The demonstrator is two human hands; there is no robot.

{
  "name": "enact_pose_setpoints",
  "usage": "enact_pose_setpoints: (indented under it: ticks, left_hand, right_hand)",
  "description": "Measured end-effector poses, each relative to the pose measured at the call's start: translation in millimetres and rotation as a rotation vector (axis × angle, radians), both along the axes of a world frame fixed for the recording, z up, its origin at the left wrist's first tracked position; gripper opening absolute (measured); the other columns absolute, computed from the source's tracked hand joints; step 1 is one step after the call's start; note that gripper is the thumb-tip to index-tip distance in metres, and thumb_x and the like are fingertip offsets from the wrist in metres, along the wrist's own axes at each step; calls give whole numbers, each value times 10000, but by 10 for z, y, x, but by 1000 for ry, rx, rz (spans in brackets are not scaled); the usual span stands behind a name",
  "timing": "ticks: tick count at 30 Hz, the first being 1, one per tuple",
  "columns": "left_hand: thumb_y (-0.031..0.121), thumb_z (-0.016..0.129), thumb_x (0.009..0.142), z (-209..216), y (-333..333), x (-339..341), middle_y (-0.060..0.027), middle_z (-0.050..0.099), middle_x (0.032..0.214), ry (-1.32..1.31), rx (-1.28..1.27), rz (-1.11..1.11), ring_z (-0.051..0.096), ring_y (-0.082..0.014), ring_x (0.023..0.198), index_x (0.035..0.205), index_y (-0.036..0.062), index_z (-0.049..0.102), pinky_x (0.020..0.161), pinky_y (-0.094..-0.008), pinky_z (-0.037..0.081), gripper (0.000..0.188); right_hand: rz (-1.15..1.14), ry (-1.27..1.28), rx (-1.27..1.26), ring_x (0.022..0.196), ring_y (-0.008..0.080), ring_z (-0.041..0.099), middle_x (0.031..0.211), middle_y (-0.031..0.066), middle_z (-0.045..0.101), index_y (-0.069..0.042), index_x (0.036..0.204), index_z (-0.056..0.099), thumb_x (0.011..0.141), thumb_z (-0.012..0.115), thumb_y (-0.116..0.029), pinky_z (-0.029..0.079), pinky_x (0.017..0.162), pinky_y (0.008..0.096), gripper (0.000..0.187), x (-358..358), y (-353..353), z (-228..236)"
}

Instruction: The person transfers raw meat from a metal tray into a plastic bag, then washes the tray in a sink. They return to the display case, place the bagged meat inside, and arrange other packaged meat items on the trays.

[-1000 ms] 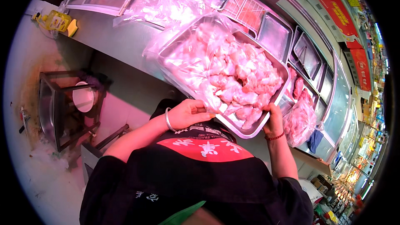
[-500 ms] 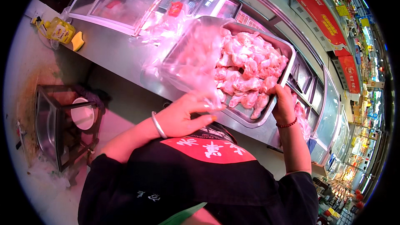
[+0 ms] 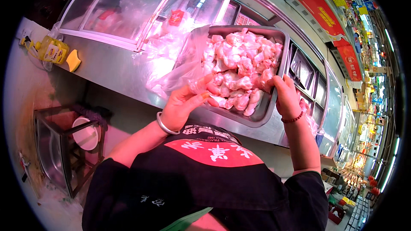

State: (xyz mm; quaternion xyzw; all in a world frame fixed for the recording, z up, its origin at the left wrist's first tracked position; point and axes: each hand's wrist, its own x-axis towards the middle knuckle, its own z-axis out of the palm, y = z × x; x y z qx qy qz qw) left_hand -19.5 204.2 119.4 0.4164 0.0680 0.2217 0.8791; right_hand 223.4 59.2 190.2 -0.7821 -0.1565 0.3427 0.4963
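Observation:
A grey metal tray [image 3: 280, 55] full of raw chicken pieces [image 3: 242, 68] sits tilted on the steel counter in front of me. My right hand [image 3: 287, 96] grips its right rim, thumb inside beside the meat. At the tray's near left corner, my left hand [image 3: 184, 105] pinches clear plastic film [image 3: 188, 62] between thumb and fingers. The film bunches along the left side of the tray and over onto the counter. The tray's left rim is mostly hidden beneath it.
Glass display panels [image 3: 124, 13] run along the counter's back, with more metal trays [image 3: 302, 66] to the right. At the far left are a yellow-labelled bottle [image 3: 52, 50] and a yellow sponge [image 3: 73, 60]. Below stands a dark-framed stand [image 3: 64, 145] with a white round container [image 3: 85, 133].
The plastic film has come off the left part of the chicken, baring more of it. My left hand has shifted left and slightly away from me; my right hand stays on the rim.

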Motion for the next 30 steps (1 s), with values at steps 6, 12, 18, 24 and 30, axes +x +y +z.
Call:
enact_pose_setpoints:
  ticks: [6, 12, 18, 24, 30]
  left_hand:
    - [48, 468, 946, 169, 96, 13, -116, 588, 1075, 97, 61, -107, 632, -184, 838, 1360, 30, 412, 810, -301, 479, 418]
    - [67, 462, 957, 178, 103, -10, -115, 597, 1041, 45, 89, -106, 646, -182, 799, 1363, 32, 406, 777, -296, 484, 411]
    - [81, 467, 958, 310, 183, -20, -127, 598, 1121, 103, 16, -80, 647, -191, 831, 1273, 38, 490, 781, -308, 495, 319]
    - [126, 544, 932, 346, 211, -64, -66, 594, 1051, 91, 16, -65, 601, -130, 874, 1353, 17, 405, 842, -286, 477, 457]
    - [202, 775, 730, 397, -8, -63, -65, 561, 1002, 170, 687, 135, 546, -173, 949, 1369, 27, 369, 865, -337, 443, 776]
  right_hand:
    - [-18, -58, -41, 615, 135, 521, 665, 55, 579, 1, 697, 576, 770, 528, -143, 403, 589, 262, 168, -78, 279, 116]
    - [62, -55, -10, 628, 133, 535, 684, 66, 598, 10, 734, 577, 780, 524, -148, 414, 606, 254, 173, -124, 406, 158]
    - [0, -79, -4, 584, 86, 480, 671, 23, 549, -2, 768, 580, 759, 577, -191, 349, 512, 232, 189, -274, 498, 221]
    - [45, -132, 56, 603, 78, 510, 721, 23, 577, 40, 1060, 548, 749, 604, -150, 381, 541, 208, 369, -195, 583, 225]
    - [41, -111, 86, 630, 97, 563, 814, 55, 610, 42, 1217, 479, 763, 609, -172, 430, 504, 218, 518, -263, 683, 214]
